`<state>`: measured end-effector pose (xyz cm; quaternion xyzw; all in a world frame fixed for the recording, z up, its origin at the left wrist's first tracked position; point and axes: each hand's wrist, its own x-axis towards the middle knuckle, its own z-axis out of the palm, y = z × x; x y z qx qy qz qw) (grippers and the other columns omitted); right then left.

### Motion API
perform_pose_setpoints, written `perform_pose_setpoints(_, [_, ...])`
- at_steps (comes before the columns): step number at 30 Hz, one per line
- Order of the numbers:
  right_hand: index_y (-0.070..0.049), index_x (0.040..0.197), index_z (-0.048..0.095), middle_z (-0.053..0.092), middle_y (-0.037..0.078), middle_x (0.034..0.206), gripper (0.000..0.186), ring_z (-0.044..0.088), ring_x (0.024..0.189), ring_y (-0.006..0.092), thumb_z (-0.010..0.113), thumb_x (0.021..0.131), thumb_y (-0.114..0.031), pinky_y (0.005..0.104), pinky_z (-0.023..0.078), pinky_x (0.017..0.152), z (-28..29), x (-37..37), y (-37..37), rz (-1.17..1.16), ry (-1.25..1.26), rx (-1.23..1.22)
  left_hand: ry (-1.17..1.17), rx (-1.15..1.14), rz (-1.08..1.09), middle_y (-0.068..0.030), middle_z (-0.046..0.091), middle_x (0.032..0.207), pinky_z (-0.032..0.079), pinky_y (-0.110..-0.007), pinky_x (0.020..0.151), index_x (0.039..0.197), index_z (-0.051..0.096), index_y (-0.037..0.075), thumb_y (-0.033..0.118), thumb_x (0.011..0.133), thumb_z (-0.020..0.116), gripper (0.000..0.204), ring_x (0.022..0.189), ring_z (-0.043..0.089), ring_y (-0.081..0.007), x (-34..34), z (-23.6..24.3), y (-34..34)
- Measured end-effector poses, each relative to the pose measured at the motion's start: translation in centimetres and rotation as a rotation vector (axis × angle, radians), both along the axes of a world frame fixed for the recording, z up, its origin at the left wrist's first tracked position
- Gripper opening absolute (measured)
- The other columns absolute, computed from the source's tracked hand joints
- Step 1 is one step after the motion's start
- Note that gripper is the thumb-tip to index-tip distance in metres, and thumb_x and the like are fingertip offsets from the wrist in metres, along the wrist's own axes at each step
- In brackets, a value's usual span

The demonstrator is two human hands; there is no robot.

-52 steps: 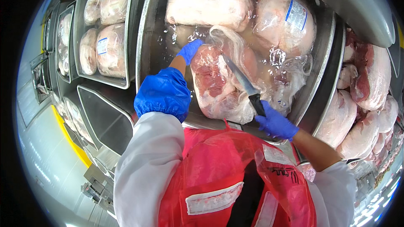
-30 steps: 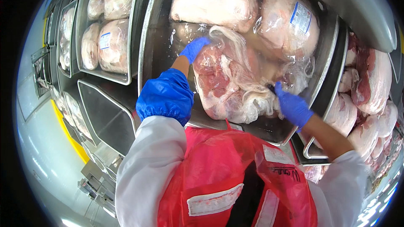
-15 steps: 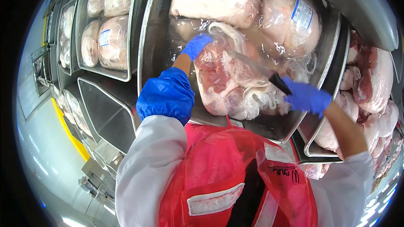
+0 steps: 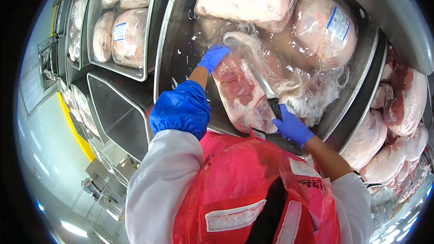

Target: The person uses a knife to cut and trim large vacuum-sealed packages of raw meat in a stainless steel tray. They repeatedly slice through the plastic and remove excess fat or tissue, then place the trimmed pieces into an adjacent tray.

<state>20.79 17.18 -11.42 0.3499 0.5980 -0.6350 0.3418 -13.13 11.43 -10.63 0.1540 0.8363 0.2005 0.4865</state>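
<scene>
A raw piece of meat [image 4: 239,88], red with a pale fat rim, lies in a metal bin [image 4: 165,31] in front of me. My left hand [image 4: 214,58], in a blue glove, is closed on its far left corner. My right hand [image 4: 291,126], gloved too, grips the black handle of a knife [image 4: 264,85]. Its blade lies over the meat, tip pointing far and left. Clear plastic wrap [image 4: 312,95] is bunched against the meat's right side, and more lies by its far edge.
Two wrapped, labelled cuts [image 4: 244,0] [image 4: 325,27] sit at the bin's far side. A tray of wrapped cuts [image 4: 147,65] stands left, above a dark metal bin [image 4: 120,113]. Unwrapped meat [image 4: 398,108] is piled right. A rounded metal surface [image 4: 389,13] overhangs the far right.
My right hand has moved left and nearer to me with the knife, whose blade now points more away from me. The plastic wrap has shifted right, baring more meat. My left hand keeps its hold.
</scene>
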Motion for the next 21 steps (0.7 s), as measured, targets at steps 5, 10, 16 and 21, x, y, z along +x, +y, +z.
perform_pose_setpoints(5, [-0.003,0.114,0.04,0.06,0.025,0.081,0.047,0.058,0.074,0.0407,0.058,0.082,-0.033,0.0488,0.046,0.064,3.9,1.1,5.6,0.186,-0.046,0.197,0.053,-0.13,-0.431,-0.0194,0.057,0.116,0.042,-0.037,0.091,0.111,0.06,0.002,0.045,0.076,0.05,0.056,0.108,0.054,-0.0322,-0.1,1.3,2.5])
perform_pose_setpoints(10, [-0.002,0.116,0.04,0.06,0.029,0.085,0.05,0.059,0.08,0.0452,0.059,0.082,-0.034,0.0525,0.046,0.069,6.3,3.5,4.8,0.129,-0.059,0.301,0.429,-0.169,-0.702,-0.0232,0.058,0.112,0.042,-0.042,0.092,0.108,0.062,0.003,0.04,0.078,0.046,0.051,0.106,0.056,-0.0344,2.6,-3.3,5.4])
perform_pose_setpoints(16, [-0.003,0.12,0.037,0.06,0.028,0.077,0.049,0.059,0.075,0.046,0.059,0.085,-0.028,0.0502,0.047,0.062,9.1,4.9,2.3,-0.032,-0.104,0.26,0.48,-0.05,-0.296,-0.0198,0.064,0.096,0.046,-0.042,0.085,0.094,0.065,0.004,0.027,0.077,0.049,0.033,0.095,0.06,-0.036,2.6,-13.7,8.1])
perform_pose_setpoints(21, [-0.003,0.132,0.032,0.062,0.02,0.074,0.054,0.064,0.064,0.0294,0.056,0.088,-0.023,0.0387,0.049,0.06,9.2,8.1,0.9,-0.016,0.046,0.441,0.568,0.277,-0.243,-0.0205,0.063,0.092,0.047,-0.043,0.079,0.089,0.066,0.004,0.023,0.078,0.049,0.028,0.087,0.061,-0.0363,3.2,-15.3,8.6])
